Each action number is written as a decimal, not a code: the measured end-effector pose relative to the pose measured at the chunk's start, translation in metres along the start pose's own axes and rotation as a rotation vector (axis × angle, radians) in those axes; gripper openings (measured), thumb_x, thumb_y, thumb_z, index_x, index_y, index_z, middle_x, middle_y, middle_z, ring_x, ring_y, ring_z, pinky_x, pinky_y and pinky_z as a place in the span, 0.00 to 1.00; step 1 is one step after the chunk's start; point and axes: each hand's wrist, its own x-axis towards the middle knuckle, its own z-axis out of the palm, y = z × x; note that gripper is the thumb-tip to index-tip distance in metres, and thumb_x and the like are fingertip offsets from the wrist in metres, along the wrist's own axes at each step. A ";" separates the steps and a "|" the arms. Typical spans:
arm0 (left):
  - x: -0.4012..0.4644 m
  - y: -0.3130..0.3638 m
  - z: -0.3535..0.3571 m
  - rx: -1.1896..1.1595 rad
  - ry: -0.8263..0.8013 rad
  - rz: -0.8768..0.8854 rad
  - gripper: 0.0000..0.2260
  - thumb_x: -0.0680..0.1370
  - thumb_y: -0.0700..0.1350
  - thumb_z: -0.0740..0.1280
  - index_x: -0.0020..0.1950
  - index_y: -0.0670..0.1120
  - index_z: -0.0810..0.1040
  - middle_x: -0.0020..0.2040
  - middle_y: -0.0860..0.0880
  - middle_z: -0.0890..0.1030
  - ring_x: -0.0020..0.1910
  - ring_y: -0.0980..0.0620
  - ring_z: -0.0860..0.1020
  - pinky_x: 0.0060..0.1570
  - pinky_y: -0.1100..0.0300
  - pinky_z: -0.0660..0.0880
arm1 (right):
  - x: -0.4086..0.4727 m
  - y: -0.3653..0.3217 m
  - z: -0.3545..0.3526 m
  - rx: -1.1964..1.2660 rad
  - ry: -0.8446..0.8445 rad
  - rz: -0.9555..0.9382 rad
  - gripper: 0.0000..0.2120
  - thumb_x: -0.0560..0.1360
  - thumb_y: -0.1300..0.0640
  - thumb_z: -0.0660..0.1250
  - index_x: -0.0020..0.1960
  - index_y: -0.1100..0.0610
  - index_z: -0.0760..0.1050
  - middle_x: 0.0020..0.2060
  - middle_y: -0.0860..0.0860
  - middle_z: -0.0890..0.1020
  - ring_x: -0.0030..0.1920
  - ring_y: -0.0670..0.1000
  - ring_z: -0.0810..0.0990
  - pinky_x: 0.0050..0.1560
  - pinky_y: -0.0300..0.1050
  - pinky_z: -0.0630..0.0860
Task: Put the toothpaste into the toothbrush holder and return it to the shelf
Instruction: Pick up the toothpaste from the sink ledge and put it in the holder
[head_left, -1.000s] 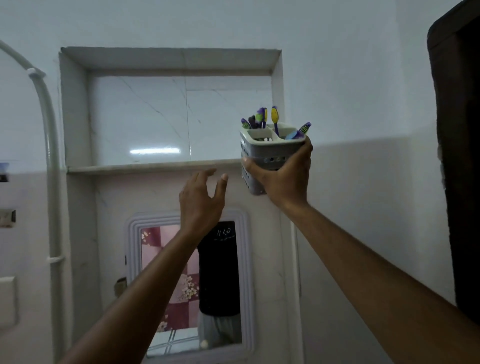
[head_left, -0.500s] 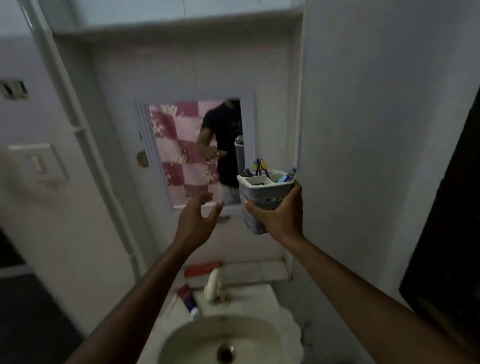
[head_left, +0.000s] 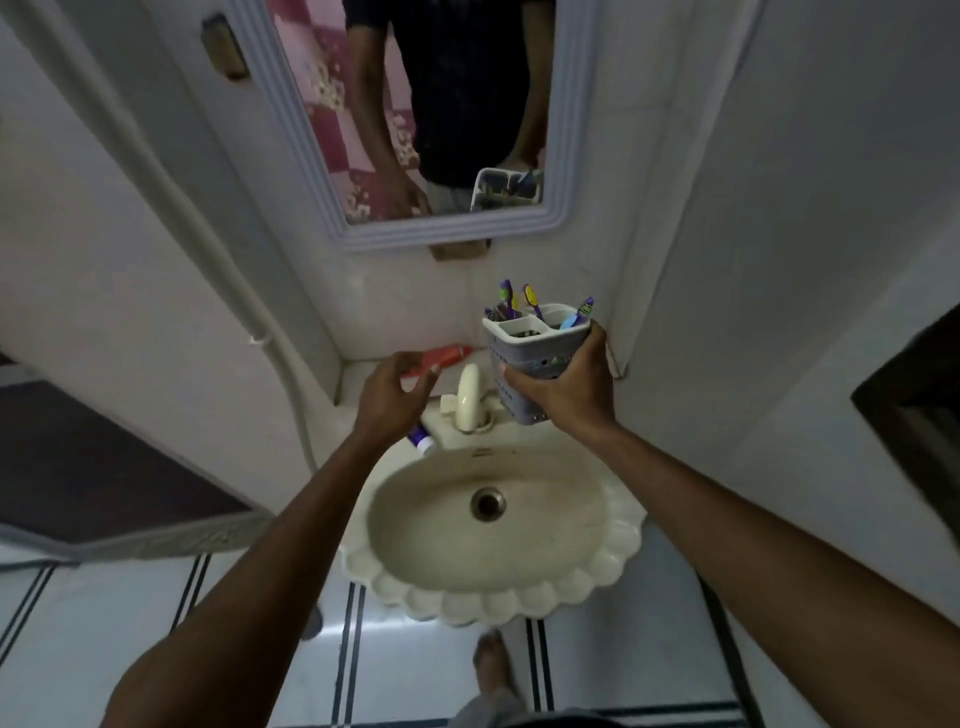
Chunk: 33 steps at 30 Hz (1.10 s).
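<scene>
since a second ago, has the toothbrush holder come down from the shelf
Yes. The toothbrush holder, held in the right hand, was up at shelf level; now it sits below the mirror, just above the sink.

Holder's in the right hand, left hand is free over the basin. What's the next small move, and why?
Probably lower the left hand onto the toothpaste tube on the sink rim beneath it and grip: the right hand holds the toothbrush holder, one compartment open.

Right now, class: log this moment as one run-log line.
right hand: grips holder | left hand: open, over red tube | toothpaste: not in holder
</scene>
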 end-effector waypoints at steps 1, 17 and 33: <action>0.003 -0.016 0.005 0.001 -0.045 -0.029 0.21 0.81 0.56 0.73 0.68 0.43 0.82 0.63 0.45 0.85 0.59 0.47 0.83 0.61 0.49 0.80 | -0.001 0.008 0.008 -0.017 -0.015 0.027 0.58 0.55 0.31 0.85 0.76 0.52 0.67 0.69 0.48 0.81 0.66 0.51 0.83 0.64 0.52 0.83; 0.053 -0.128 0.044 0.996 -0.471 0.475 0.19 0.80 0.46 0.70 0.70 0.53 0.74 0.68 0.48 0.80 0.72 0.44 0.75 0.82 0.39 0.53 | 0.010 0.105 0.072 -0.045 -0.061 0.229 0.58 0.61 0.58 0.93 0.77 0.61 0.58 0.67 0.45 0.73 0.63 0.46 0.81 0.62 0.36 0.83; 0.080 0.121 0.044 0.764 -0.463 0.537 0.20 0.81 0.54 0.71 0.72 0.54 0.77 0.61 0.47 0.84 0.55 0.44 0.82 0.47 0.53 0.74 | -0.014 0.119 0.063 0.106 -0.109 0.341 0.64 0.57 0.31 0.90 0.79 0.48 0.55 0.73 0.48 0.76 0.69 0.49 0.82 0.68 0.51 0.85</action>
